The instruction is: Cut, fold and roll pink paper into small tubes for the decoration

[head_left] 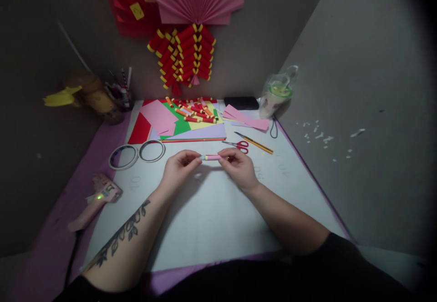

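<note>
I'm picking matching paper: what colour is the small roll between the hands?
The roll is mostly pink with a yellow band, best seen in the head view.

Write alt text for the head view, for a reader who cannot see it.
A person's left grip and right grip hold a small pink tube by its two ends above a white sheet. Beyond lie red-handled scissors, a yellow craft knife and colourful tubes on paper sheets; two tape rolls and a pink glue gun sit at left.
</note>
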The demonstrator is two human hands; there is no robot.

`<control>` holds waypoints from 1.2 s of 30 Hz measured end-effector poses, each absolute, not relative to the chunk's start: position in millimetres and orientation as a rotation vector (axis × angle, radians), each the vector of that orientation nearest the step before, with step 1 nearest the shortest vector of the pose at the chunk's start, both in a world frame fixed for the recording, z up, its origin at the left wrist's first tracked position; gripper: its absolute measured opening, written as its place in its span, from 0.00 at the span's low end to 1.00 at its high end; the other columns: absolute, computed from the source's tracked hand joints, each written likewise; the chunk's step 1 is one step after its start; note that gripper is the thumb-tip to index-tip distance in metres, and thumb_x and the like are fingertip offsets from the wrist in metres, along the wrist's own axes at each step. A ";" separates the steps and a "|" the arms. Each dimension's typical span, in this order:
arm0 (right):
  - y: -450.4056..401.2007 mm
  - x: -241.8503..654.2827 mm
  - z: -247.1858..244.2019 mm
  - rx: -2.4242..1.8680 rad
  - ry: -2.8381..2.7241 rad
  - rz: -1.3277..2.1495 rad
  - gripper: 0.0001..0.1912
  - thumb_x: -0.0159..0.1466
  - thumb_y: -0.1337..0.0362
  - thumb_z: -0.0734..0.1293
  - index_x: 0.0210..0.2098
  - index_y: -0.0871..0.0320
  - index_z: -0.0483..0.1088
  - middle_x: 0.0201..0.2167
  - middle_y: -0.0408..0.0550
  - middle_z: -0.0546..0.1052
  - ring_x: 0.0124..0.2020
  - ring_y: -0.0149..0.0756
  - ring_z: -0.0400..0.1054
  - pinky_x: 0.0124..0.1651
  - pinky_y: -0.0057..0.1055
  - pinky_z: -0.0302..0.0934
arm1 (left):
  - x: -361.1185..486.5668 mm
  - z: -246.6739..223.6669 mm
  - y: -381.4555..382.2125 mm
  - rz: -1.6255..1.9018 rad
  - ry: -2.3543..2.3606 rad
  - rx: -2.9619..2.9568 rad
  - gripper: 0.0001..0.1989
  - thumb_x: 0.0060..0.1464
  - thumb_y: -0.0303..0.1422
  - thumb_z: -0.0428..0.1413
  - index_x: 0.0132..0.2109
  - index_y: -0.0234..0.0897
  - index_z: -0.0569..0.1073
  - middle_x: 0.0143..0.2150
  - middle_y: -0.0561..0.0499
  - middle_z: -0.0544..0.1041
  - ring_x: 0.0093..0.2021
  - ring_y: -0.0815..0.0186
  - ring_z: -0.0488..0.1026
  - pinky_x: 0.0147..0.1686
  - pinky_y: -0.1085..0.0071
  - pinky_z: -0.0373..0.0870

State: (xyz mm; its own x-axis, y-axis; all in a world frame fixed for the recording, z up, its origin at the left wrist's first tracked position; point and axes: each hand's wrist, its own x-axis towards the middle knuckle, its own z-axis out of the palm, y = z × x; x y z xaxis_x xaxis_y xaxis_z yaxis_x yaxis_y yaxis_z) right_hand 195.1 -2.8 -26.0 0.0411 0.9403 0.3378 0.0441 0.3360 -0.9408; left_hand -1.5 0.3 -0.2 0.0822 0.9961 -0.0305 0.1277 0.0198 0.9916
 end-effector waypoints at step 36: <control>-2.1 193.5 -29.4 -1.027 -1.364 0.898 0.07 0.57 0.63 0.70 0.35 0.55 0.74 0.36 0.46 0.75 0.39 0.37 0.70 0.44 0.34 0.65 | 7.4 -6.0 -4.8 1.105 1.156 1.136 0.15 0.46 0.38 0.64 0.39 0.34 0.76 0.30 0.50 0.77 0.28 0.69 0.71 0.29 0.74 0.67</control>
